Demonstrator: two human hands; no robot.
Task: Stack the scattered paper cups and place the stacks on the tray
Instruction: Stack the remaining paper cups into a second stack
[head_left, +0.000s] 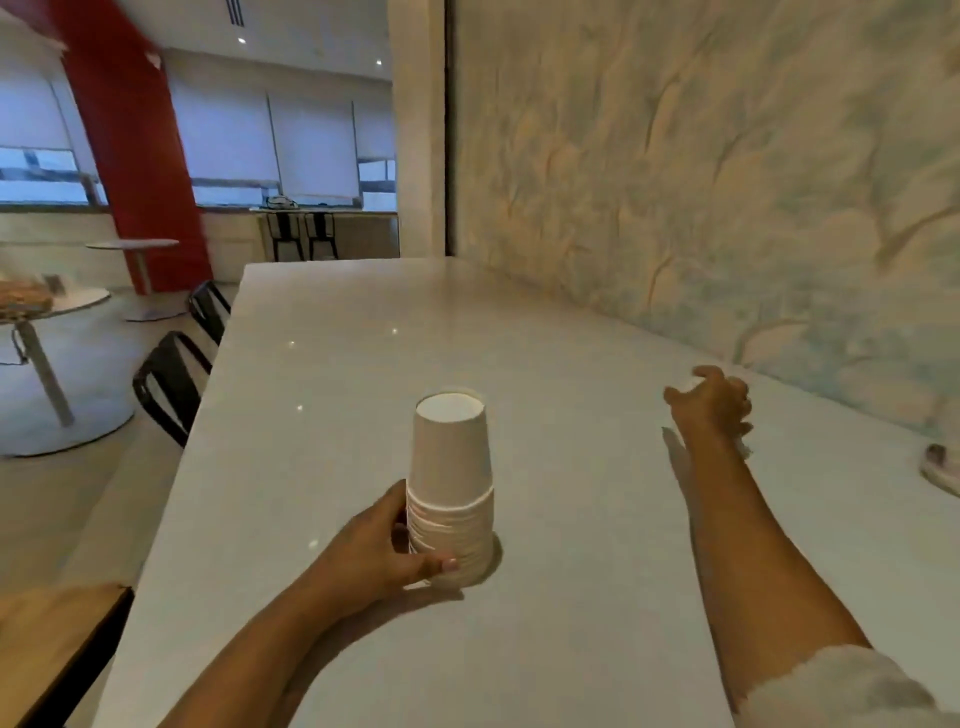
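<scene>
Fingers of left hand are curling round inverted cup stack; right hand, well apart, is curling, possibly over a blurred cup.

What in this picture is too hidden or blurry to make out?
- Head view: whatever the right hand reaches for is hidden behind its blurred fingers.
- Pale object at the right edge is cut off, maybe a tray.
- How many cups are in the stack of cups, held by the left hand: rims too fine.
</scene>
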